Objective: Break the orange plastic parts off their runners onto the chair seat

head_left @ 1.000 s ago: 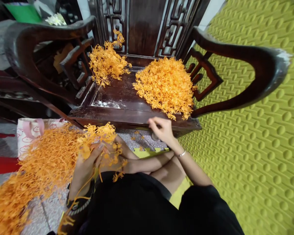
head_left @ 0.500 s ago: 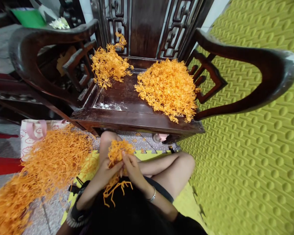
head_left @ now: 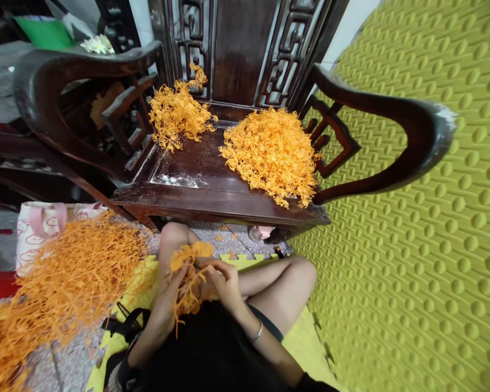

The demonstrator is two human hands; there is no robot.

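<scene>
In front of my body, over my crossed legs, my left hand (head_left: 172, 288) is closed around a bunch of orange plastic flower pieces (head_left: 188, 302). Thin stems dangle below it, and a curled clump rises above the fingers. My right hand (head_left: 228, 286) is bent beside the bunch, thumb and fingers pinched at its right side; the exact piece between the fingertips is too small to make out. On the wooden chair ahead lie a large heap of small orange flower pieces (head_left: 271, 155) and a looser orange clump (head_left: 179, 117).
The dark chair (head_left: 220, 202) has curved arms on both sides. Left on the floor, a long pile of orange stemmed pieces (head_left: 85, 267) leans against a white bag with pink handles (head_left: 28, 237). A raised-dot yellow mat (head_left: 412, 261) fills the right. A green basin (head_left: 44, 32) stands far left.
My hands have moved slightly apart, and the bunch has shifted left and loosened, with its stems hanging differently. The whole view has shifted a little.
</scene>
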